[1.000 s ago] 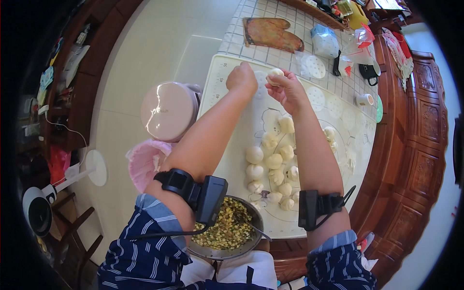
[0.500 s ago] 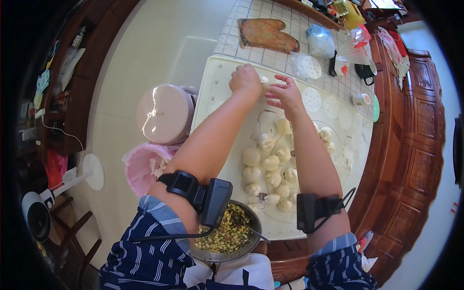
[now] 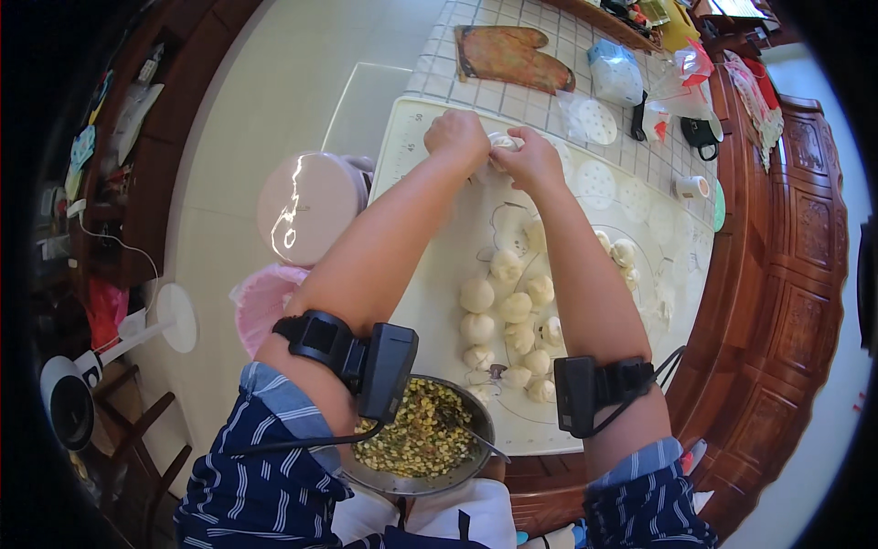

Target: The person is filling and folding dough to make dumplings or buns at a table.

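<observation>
At the far left part of the white dough mat [image 3: 421, 265], both hands meet around a pleated dough bun [image 3: 503, 141]. My left hand [image 3: 457, 137] is curled on its left side, with the fingertips hidden. From the right, my right hand [image 3: 530, 160] pinches the dough with thumb and fingers. Nearer to me on the mat are several plump buns [image 3: 517, 308], some with gathered tops. A metal bowl of chopped yellow and green filling [image 3: 421, 430] sits at my lap, a spoon [image 3: 489, 446] leaning in it.
Left of the mat stand a round pink lidded bin [image 3: 306, 206] and a pink bag-lined container [image 3: 261, 306]. Beyond lie an oven mitt [image 3: 512, 57], perforated paper rounds [image 3: 596, 122], a tissue pack [image 3: 615, 71] and a dark cup [image 3: 701, 137]. A carved wooden bench [image 3: 777, 247] runs along the right.
My right hand has closed from spread fingers onto the dough, coming in toward my left hand. The left hand stays curled beside it. The whole view has shifted slightly.
</observation>
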Tool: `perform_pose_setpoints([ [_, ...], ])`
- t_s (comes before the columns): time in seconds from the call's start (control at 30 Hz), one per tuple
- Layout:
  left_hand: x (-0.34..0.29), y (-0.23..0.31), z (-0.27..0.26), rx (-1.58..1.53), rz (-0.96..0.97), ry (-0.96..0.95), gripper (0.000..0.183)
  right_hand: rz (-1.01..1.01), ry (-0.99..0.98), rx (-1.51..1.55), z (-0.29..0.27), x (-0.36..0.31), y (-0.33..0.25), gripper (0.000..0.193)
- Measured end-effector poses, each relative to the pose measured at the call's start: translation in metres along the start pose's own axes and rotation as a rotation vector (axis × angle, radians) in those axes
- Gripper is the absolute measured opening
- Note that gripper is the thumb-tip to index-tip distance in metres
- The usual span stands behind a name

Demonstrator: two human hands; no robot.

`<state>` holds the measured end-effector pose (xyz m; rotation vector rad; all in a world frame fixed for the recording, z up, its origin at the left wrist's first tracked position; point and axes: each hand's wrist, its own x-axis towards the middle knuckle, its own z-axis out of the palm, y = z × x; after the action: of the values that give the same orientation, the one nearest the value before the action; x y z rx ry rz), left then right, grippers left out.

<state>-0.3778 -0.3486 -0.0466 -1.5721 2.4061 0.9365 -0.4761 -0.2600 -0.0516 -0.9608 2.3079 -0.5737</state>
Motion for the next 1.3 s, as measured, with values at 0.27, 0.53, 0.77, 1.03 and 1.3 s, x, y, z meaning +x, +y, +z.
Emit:
perform_pose_setpoints([
  [0.27,0.006,-0.028,0.010,-0.256,0.087,0.150,0.013,0.232,-0.236,0.756,-0.025,-0.019,0.005,0.038],
  [0.53,0.008,-0.080,0.002,-0.520,0.018,0.060,0.017,0.080,-0.498,1.238,-0.004,-0.012,-0.014,0.039],
  [0.77,0.004,-0.088,-0.008,-0.471,0.068,0.149,0.017,0.063,-0.437,0.702,0.026,-0.013,-0.038,0.051],
  [1.03,0.004,-0.097,0.000,-0.510,0.063,0.194,0.020,-0.396,-0.086,-0.044,0.032,-0.021,-0.035,0.070],
  [1.3,-0.006,-0.092,-0.006,-0.536,0.024,0.227,0.015,-0.482,0.134,-0.135,0.046,-0.019,-0.035,0.047],
])
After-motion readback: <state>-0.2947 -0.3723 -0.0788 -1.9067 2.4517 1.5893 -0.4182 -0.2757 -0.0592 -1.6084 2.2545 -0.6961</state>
